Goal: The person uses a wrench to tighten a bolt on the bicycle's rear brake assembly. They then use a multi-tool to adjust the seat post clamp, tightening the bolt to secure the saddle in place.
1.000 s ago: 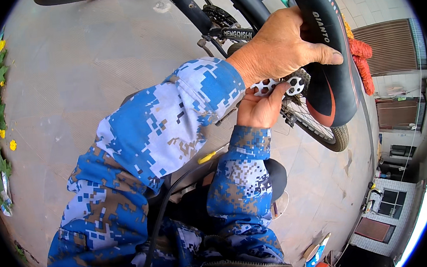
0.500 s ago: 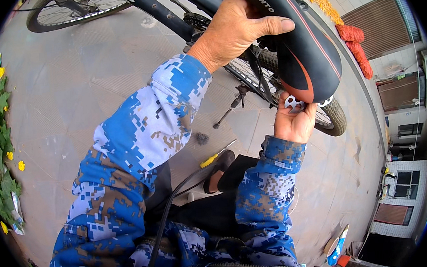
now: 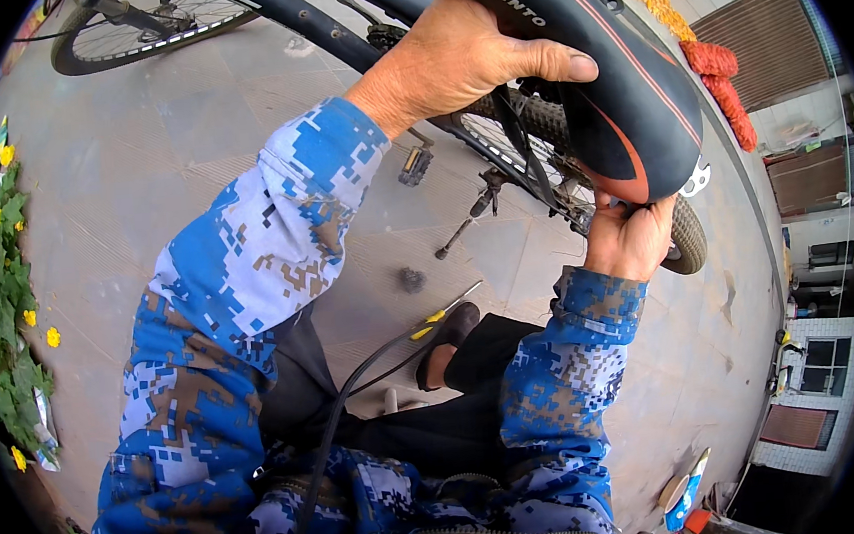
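Gripping black bike saddle (image 3: 625, 101) w/ L hand (image 3: 466, 58) from the side, w/ thumb laid over the top & other fingers tucked round the edge, mostly out of sight; part-closed, firm by the looks. Reaching w/ R hand (image 3: 631, 241) under the rounded end nearest the rear wheel (image 3: 686, 236), w/ fingers bent up & partly hidden; can't tell how far closed, nor confirm any hold on the flat white tool (image 3: 696, 178) w/ cutouts, seen poking out just past the saddle's far edge. To locate saddle: look upper R of centre, above rear wheel & toward the back of the bike frame (image 3: 312, 20); can't judge level vs tilted from above. Prob. mid-step: steadying saddle L-handed while working underneath w/ R, poss. placing the tool there, but too hidden to be sure. For next move, prob. need firm L hold vs twisting, enough room for R fingers, & tool seated square before any force; best done by feel, b/c of the blocked view from above. Note yellow-handled screwdriver (image 3: 429, 324) down on the ground (image 3: 195, 245), just beside the shoe (image 3: 460, 323), untouched. Note also kickstand (image 3: 459, 232) & pedal (image 3: 417, 163), both apart from the hands.
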A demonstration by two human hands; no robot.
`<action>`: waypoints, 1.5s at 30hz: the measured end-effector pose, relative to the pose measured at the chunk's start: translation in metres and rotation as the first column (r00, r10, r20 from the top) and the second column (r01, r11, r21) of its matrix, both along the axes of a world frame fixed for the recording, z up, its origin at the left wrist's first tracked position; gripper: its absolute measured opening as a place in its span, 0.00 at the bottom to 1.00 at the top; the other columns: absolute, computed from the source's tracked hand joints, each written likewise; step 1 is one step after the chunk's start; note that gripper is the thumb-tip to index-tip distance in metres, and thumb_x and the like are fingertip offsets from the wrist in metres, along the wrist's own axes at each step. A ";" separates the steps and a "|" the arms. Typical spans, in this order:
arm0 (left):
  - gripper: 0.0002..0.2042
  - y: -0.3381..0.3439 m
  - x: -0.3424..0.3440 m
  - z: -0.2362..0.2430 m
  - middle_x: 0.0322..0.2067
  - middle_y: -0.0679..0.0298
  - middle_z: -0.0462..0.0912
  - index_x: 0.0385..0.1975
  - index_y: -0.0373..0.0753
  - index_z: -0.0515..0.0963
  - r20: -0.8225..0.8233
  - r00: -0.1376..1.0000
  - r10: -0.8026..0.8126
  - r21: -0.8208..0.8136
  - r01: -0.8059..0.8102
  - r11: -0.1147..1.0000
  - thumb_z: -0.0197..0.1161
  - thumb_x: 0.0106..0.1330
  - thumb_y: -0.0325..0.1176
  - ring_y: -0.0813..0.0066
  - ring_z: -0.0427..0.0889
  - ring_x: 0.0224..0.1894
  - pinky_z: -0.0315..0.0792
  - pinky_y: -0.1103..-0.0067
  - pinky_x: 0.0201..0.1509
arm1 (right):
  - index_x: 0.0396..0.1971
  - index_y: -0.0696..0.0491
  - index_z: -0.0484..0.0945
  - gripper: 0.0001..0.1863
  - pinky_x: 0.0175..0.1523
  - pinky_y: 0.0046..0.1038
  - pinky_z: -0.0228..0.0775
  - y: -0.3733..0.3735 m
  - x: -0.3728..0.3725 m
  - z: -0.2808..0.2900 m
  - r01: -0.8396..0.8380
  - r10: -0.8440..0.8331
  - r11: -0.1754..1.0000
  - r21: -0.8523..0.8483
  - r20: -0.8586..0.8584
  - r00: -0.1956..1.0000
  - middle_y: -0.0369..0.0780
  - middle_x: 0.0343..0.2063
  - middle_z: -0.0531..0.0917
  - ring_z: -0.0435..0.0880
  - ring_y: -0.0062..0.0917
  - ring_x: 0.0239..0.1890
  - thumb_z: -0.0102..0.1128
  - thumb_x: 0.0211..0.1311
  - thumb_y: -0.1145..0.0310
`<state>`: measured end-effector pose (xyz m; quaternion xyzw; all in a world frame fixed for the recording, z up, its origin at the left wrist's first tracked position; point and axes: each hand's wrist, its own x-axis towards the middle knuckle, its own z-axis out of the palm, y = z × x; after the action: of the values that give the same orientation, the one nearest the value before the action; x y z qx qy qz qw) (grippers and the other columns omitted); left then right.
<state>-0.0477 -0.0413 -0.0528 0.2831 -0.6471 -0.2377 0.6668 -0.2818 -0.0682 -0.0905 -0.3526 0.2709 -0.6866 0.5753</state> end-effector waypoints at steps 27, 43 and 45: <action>0.24 0.007 -0.010 0.011 0.41 0.58 0.83 0.47 0.30 0.76 -0.228 0.952 -0.205 0.021 0.215 0.976 0.76 0.55 0.34 0.70 0.81 0.45 0.78 0.77 0.50 | 0.47 0.55 0.76 0.11 0.38 0.29 0.80 0.050 0.048 -0.087 -0.260 0.256 0.966 0.005 -0.204 0.945 0.41 0.38 0.82 0.83 0.26 0.37 0.55 0.71 0.66; 0.24 0.023 0.000 0.021 0.43 0.59 0.82 0.50 0.29 0.75 -0.298 0.888 -0.350 0.149 0.405 0.902 0.76 0.56 0.34 0.72 0.79 0.46 0.76 0.79 0.49 | 0.48 0.56 0.74 0.13 0.46 0.41 0.78 0.043 0.074 -0.082 -0.334 0.334 0.942 -0.022 -0.029 0.942 0.44 0.46 0.79 0.80 0.33 0.45 0.58 0.70 0.65; 0.25 0.012 0.003 0.017 0.44 0.58 0.82 0.50 0.29 0.75 -0.273 0.889 -0.368 0.089 0.405 0.910 0.75 0.56 0.33 0.73 0.79 0.47 0.76 0.79 0.50 | 0.49 0.56 0.73 0.13 0.47 0.41 0.78 0.041 0.083 -0.077 -0.346 0.346 0.937 -0.049 -0.006 0.938 0.45 0.47 0.79 0.79 0.33 0.46 0.58 0.70 0.65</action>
<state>-0.0449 -0.0297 -0.0362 0.1634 -0.5823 -0.4455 0.6601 -0.1993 -0.0273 -0.1672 -0.4078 0.1869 -0.5817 0.6786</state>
